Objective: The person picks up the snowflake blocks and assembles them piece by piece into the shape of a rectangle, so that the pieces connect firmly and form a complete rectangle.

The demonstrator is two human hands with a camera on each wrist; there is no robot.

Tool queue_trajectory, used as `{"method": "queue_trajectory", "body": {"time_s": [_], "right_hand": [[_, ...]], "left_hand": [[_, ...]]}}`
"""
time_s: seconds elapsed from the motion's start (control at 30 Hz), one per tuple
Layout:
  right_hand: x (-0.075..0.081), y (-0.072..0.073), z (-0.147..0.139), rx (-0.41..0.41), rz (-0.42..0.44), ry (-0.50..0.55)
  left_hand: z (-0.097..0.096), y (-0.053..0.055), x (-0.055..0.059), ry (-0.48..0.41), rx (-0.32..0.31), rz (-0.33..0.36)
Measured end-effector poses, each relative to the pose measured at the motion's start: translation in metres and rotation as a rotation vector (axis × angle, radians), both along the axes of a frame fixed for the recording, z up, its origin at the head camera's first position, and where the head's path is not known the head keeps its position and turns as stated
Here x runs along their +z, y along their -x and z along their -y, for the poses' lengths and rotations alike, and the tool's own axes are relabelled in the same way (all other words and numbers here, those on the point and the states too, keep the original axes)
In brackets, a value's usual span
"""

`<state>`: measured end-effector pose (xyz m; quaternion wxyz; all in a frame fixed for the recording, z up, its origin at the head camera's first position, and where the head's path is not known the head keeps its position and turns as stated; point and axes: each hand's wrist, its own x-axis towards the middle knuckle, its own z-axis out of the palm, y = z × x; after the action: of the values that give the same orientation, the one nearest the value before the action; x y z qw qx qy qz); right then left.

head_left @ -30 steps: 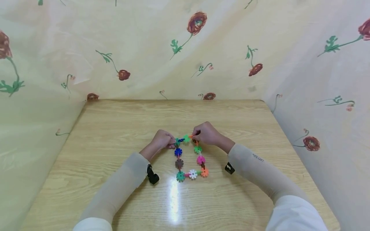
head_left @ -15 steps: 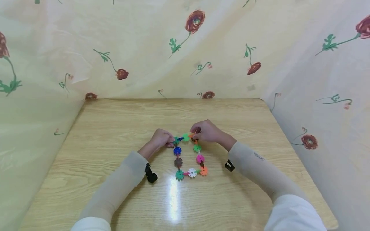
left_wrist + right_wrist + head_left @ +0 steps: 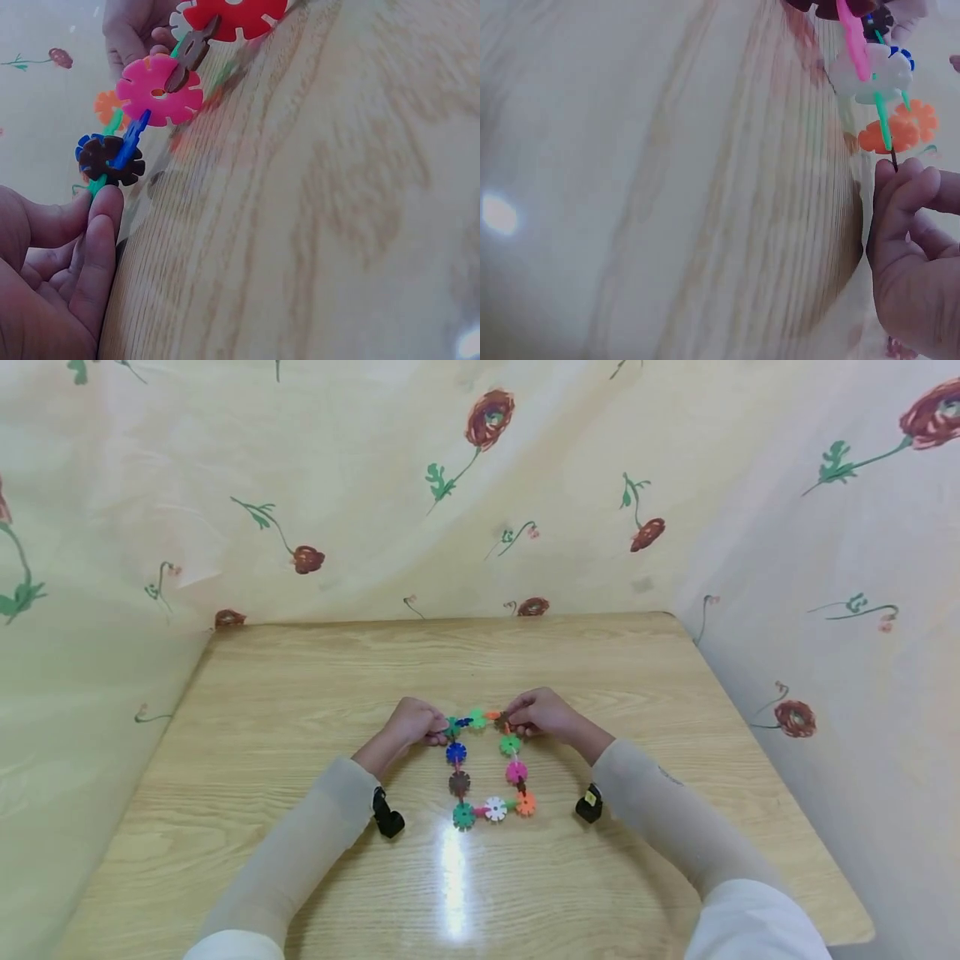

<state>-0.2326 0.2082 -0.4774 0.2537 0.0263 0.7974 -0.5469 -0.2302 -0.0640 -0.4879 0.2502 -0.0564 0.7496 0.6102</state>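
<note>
Interlocking snowflake discs of many colours form a rectangular frame, with a pink disc [image 3: 517,772] on its right side and a white disc [image 3: 495,809] in its near side. At the far left corner my left hand [image 3: 412,721] pinches a green disc [image 3: 452,727]; its left wrist view shows thumb and fingertip on a green edge [image 3: 97,184]. My right hand [image 3: 546,714] pinches a dark brown disc [image 3: 502,721] at the far right corner, its thin edge [image 3: 894,159] emerging between the fingertips. More discs, including a red disc [image 3: 244,13], fill the wrist views.
A wood-grain table [image 3: 315,668] lies beneath the frame. Floral-patterned sheeting [image 3: 375,485] rises behind it and along both sides. Black wrist mounts [image 3: 388,814] hang under the sleeved forearms.
My right hand has shifted slightly off the orange piece, leaving it uncovered, and now pinches the brown corner disc in plain sight. My left hand keeps its grip. The head view has turned a little.
</note>
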Motion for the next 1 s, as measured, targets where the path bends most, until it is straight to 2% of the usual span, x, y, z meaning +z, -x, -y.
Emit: {"method": "queue_trajectory", "body": {"time_s": [0.13, 0.27, 0.67, 0.87, 1.0], "right_hand": [[-0.001, -0.003, -0.007, -0.065, 0.007, 0.007], [-0.003, -0.005, -0.012, -0.083, 0.007, 0.019], [-0.002, -0.007, -0.009, -0.070, -0.007, 0.039], [-0.004, -0.007, -0.004, -0.088, -0.003, 0.095], [-0.005, -0.005, 0.000, -0.095, -0.004, 0.097]], "left_hand": [[0.001, 0.000, -0.003, 0.007, 0.006, -0.007], [0.001, 0.000, -0.004, 0.012, 0.013, -0.007], [-0.002, 0.003, -0.006, 0.003, 0.008, -0.028], [-0.001, 0.004, -0.006, 0.015, 0.008, -0.024], [-0.001, 0.003, -0.004, 0.019, 0.014, -0.023]]}}
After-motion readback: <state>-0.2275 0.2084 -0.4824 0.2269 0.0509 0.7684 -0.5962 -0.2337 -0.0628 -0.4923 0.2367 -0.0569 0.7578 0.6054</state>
